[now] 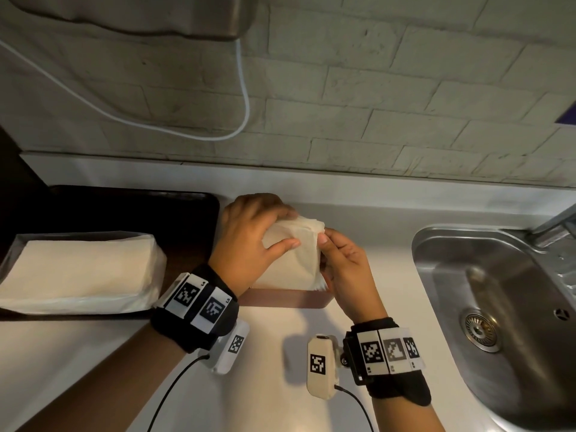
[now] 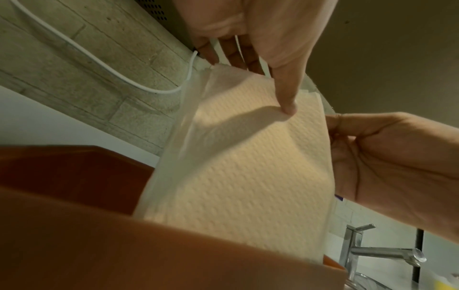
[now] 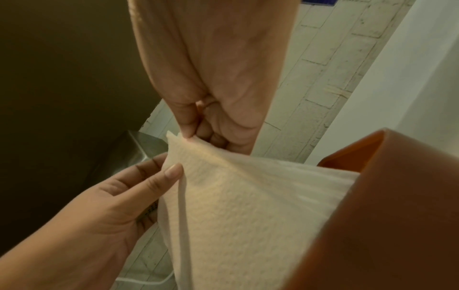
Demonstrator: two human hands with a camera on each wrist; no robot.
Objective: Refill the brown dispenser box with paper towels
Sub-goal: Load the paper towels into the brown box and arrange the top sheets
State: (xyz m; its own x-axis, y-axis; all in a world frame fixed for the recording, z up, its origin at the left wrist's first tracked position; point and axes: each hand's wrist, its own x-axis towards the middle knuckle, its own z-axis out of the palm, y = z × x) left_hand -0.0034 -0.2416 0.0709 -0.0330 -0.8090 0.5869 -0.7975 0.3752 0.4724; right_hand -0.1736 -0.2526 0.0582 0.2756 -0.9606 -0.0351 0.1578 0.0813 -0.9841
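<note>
Now, step: seating towel stack [image 1: 288,260] in brown box [image 1: 286,298].
Left hand [image 1: 249,241]: clamped on stack, 10 o'clock.
Right hand [image 1: 346,269]: pinching top sheet.
Next: press stack down level.

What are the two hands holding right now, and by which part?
Both hold one stack of paper towels standing in the brown dispenser box. The left hand grips its upper left side; the right hand pinches its upper right edge.

place: kitchen | sink: stainless steel sink [image 1: 486,294] with drain, set in white tabletop [image 1: 280,338] | tap: metal faucet [image 2: 372,251] | wall: pale brick-pattern tiles [image 1: 374,104] | overhead: metal appliance [image 1: 140,17] with white cable [image 1: 243,88] | dark tray [image 1: 124,213]
</note>
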